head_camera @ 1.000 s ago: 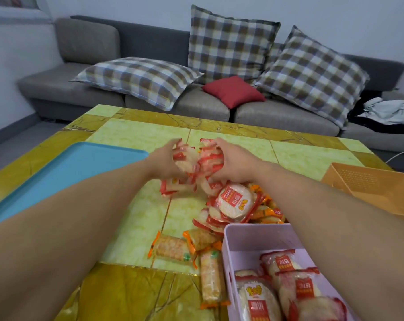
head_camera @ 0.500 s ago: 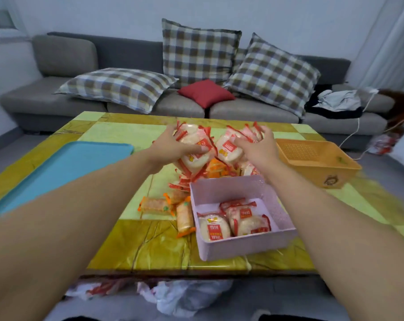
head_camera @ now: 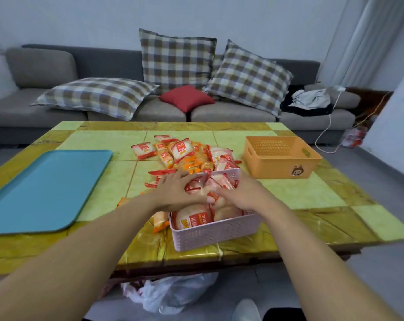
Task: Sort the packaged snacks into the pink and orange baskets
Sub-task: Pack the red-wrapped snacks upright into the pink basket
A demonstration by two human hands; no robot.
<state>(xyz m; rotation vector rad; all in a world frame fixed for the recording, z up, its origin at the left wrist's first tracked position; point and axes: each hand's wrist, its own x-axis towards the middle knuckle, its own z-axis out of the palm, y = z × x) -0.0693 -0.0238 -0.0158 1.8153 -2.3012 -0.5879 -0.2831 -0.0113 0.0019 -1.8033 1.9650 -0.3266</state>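
Observation:
A pink basket (head_camera: 211, 235) stands at the table's near edge, holding red-and-white snack packets (head_camera: 194, 220). My left hand (head_camera: 177, 192) and my right hand (head_camera: 241, 193) are side by side over the basket, each gripping a bunch of red-and-white packets down inside it. Behind the basket lies a loose pile of snacks (head_camera: 187, 156), red-and-white ones mixed with orange ones. An orange packet (head_camera: 160, 222) lies against the basket's left wall. The orange basket (head_camera: 280, 164) sits at the right of the table; no snacks show inside it.
A blue tray (head_camera: 45, 188) lies flat on the left of the green and yellow table (head_camera: 312, 195). A grey sofa (head_camera: 41, 66) with checked cushions stands behind. A plastic bag (head_camera: 170, 295) lies on the floor under the table's near edge.
Both hands lifted bunches of red-and-white packets off the pile and brought them back and down into the pink basket. The camera has pulled back.

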